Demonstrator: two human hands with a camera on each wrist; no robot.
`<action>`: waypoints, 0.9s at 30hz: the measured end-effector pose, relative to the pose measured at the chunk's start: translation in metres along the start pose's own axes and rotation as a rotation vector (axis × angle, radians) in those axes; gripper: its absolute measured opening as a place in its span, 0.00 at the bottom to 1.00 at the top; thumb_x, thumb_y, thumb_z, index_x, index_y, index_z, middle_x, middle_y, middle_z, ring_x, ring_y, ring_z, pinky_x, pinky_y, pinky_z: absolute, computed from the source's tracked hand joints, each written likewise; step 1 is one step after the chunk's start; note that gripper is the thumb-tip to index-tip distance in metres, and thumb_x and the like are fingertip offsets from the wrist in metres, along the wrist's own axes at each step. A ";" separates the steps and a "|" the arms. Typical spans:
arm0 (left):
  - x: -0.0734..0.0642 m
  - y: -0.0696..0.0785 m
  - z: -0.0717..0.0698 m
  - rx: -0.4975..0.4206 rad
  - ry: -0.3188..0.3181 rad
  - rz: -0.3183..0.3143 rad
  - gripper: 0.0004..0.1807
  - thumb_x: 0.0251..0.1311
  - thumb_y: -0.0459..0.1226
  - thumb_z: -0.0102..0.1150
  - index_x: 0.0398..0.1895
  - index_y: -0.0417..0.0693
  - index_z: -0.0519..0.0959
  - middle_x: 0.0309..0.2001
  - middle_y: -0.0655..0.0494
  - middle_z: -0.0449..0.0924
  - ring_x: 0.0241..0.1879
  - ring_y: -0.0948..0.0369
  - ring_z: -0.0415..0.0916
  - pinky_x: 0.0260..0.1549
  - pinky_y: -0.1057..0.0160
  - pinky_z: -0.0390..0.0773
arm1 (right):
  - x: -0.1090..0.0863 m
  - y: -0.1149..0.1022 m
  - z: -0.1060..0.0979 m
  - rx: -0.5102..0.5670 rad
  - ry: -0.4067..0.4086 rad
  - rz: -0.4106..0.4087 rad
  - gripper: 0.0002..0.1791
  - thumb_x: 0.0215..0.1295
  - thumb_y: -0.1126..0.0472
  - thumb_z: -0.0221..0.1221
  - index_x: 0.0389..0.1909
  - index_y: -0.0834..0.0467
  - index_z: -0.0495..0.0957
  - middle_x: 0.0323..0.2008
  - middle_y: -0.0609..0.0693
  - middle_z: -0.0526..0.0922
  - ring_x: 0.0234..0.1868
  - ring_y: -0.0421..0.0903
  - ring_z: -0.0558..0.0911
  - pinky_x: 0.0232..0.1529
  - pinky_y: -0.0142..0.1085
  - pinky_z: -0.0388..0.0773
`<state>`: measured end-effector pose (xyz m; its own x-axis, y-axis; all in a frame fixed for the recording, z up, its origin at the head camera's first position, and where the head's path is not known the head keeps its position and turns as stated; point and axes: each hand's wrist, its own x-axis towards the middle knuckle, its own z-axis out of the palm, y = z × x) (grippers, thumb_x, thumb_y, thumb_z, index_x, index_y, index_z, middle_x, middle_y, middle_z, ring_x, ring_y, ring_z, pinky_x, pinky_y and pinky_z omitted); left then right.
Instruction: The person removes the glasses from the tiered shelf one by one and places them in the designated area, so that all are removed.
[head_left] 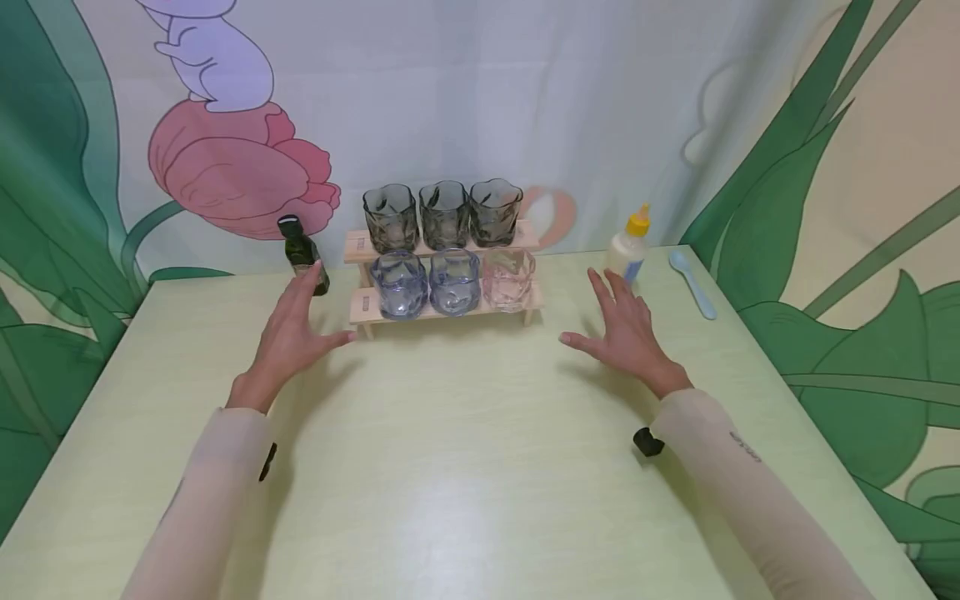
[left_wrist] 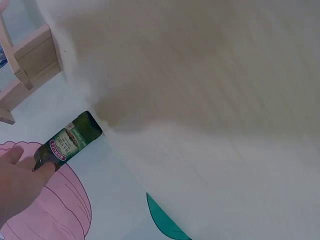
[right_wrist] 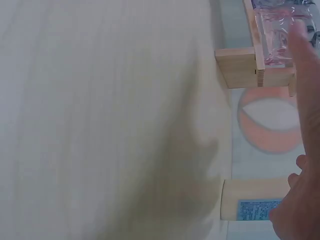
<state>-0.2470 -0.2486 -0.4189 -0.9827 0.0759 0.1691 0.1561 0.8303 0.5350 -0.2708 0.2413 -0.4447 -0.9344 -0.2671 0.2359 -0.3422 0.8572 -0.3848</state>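
My left hand [head_left: 288,333] hovers over the table with fingers spread and nothing held, its fingertips overlapping a dark green bottle [head_left: 302,250] in the head view. That bottle has a green and red label [left_wrist: 66,142] in the left wrist view. On the other side, my right hand [head_left: 624,329] is spread too, holding nothing, just in front of a white bottle [head_left: 626,248] with a yellow cap. Between the hands stands a two-step wooden rack [head_left: 363,310]. Its upper step carries three grey glasses [head_left: 444,217]; the lower one carries two bluish glasses [head_left: 454,283] and a pink glass [head_left: 510,279].
A light blue spoon [head_left: 693,285] lies by the table's right edge, beyond the white bottle. Behind the table [head_left: 450,467] hangs a printed curtain [head_left: 450,100] close to the rack. Black wrist cameras [head_left: 648,442] sit under the sleeves.
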 end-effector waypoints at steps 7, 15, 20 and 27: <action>0.017 0.007 0.006 -0.073 -0.082 -0.011 0.63 0.54 0.43 0.74 0.82 0.60 0.35 0.77 0.36 0.53 0.73 0.34 0.55 0.66 0.30 0.59 | 0.013 -0.009 -0.014 0.118 0.045 -0.047 0.57 0.59 0.31 0.61 0.81 0.45 0.40 0.79 0.59 0.48 0.78 0.62 0.51 0.68 0.72 0.48; 0.035 0.009 0.008 -0.085 -0.140 0.019 0.64 0.54 0.40 0.75 0.81 0.61 0.34 0.73 0.32 0.60 0.70 0.35 0.60 0.64 0.31 0.62 | 0.034 -0.024 -0.034 0.256 0.027 -0.033 0.56 0.61 0.35 0.62 0.81 0.40 0.38 0.80 0.54 0.44 0.80 0.56 0.47 0.71 0.68 0.51; 0.043 0.012 0.007 -0.094 -0.178 0.050 0.62 0.55 0.38 0.73 0.81 0.59 0.35 0.67 0.30 0.68 0.63 0.34 0.70 0.60 0.34 0.69 | 0.052 -0.033 -0.043 0.309 0.024 -0.027 0.59 0.58 0.35 0.65 0.80 0.38 0.37 0.80 0.54 0.45 0.79 0.57 0.50 0.72 0.66 0.54; 0.050 0.012 0.009 -0.108 -0.231 0.020 0.60 0.56 0.36 0.72 0.81 0.60 0.36 0.64 0.29 0.70 0.60 0.34 0.73 0.59 0.36 0.72 | 0.077 -0.044 -0.048 0.362 0.026 -0.014 0.59 0.57 0.44 0.70 0.81 0.41 0.39 0.78 0.58 0.49 0.76 0.61 0.58 0.70 0.64 0.59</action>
<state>-0.2950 -0.2299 -0.4115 -0.9741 0.2261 -0.0060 0.1736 0.7644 0.6209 -0.3230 0.2044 -0.3665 -0.9280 -0.2628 0.2640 -0.3724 0.6409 -0.6712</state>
